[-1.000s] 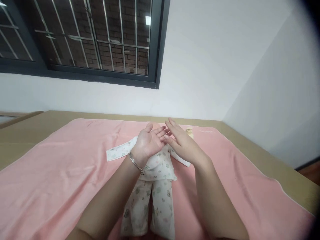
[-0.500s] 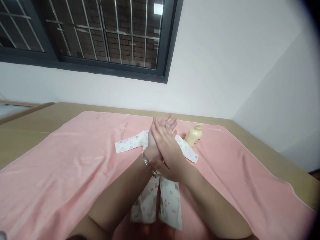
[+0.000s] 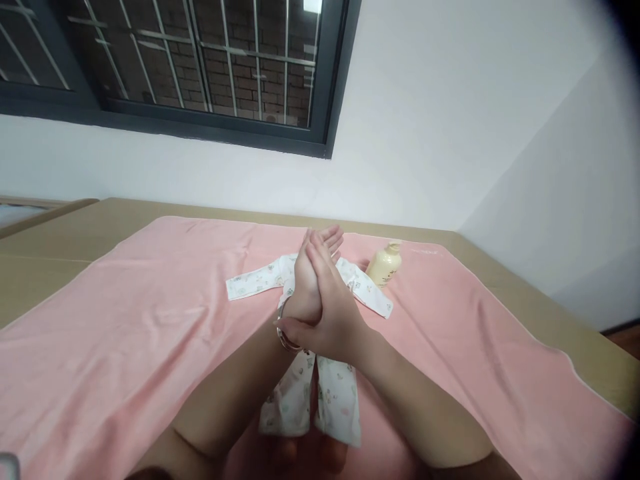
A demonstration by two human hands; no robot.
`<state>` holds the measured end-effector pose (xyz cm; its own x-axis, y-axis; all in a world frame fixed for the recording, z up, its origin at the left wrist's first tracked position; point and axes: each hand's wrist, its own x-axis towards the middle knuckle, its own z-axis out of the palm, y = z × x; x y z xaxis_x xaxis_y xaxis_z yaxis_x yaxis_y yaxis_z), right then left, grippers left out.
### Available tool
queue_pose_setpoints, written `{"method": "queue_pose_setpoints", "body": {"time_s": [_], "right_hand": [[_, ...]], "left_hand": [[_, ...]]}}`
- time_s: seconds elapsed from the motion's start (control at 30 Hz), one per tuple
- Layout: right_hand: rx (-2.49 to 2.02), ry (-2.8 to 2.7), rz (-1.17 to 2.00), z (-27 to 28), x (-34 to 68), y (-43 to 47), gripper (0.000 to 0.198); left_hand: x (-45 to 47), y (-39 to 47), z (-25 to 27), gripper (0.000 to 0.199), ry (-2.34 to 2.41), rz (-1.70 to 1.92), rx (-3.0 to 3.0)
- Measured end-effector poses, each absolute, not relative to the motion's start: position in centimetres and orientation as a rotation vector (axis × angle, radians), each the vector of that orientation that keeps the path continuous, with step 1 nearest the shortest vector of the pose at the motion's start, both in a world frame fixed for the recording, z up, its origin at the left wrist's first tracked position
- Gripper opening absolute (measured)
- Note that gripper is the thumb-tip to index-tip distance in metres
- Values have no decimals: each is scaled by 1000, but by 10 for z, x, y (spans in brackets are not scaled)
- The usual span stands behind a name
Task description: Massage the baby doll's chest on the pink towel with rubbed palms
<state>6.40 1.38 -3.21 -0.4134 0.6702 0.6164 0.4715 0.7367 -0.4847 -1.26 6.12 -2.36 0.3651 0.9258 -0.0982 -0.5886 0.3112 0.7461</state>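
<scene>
Palm against palm, my left hand and my right hand are pressed together over the middle of the blanket. The fingers of both are stretched out, and no object shows between them. My right thumb lies across the left wrist, by a bracelet. Beneath my hands, a white printed baby outfit is laid out with sleeves spread and legs toward me; its middle is hidden. Reddish foot-like shapes show at the leg ends. A pale yellow pump bottle stands beside the right-hand sleeve.
A creased pink blanket covers most of the tan surface. Behind rises a white wall with a dark-framed, barred window. A grey rounded edge shows at the bottom left corner.
My right hand has slid back along my left, and its thumb now crosses the left wrist. The whole view has shifted slightly; the outfit and bottle stay in place.
</scene>
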Motion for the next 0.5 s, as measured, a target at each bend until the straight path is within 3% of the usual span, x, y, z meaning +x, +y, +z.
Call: {"method": "queue_pose_setpoints", "body": {"time_s": [0.23,0.33,0.5], "right_hand": [[-783,-2024,329,-33,76,25,89],[-821,-2008,311,-36,86,36,75],[-853,-2034,184,-41,84,37,69]], "left_hand": [[-5,63,-20,74,544,1225,755],[4,45,-10,64,516,1198,806],[-1,24,12,56,485,1308,837]]}}
